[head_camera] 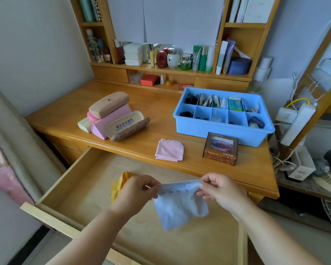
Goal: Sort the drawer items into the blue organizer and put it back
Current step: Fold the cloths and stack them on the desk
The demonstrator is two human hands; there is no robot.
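Over the open drawer [80,180], my left hand [138,192] and my right hand [218,190] each pinch a top corner of a pale blue cloth [180,207] with printed writing, which hangs between them. A yellow cloth [118,184] lies in the drawer behind my left hand, partly hidden. The blue organizer [218,132] stands on the desk at the right, its compartments holding small items. A folded pink cloth [169,150] and a small brown box [220,150] lie on the desk in front of it.
A pile of glasses cases [113,117] sits on the desk's left side. Bottles and jars line the shelf [180,71] at the back. A side rack with cables and white boxes [302,165] stands to the right. A bed edge [11,142] runs along the left.
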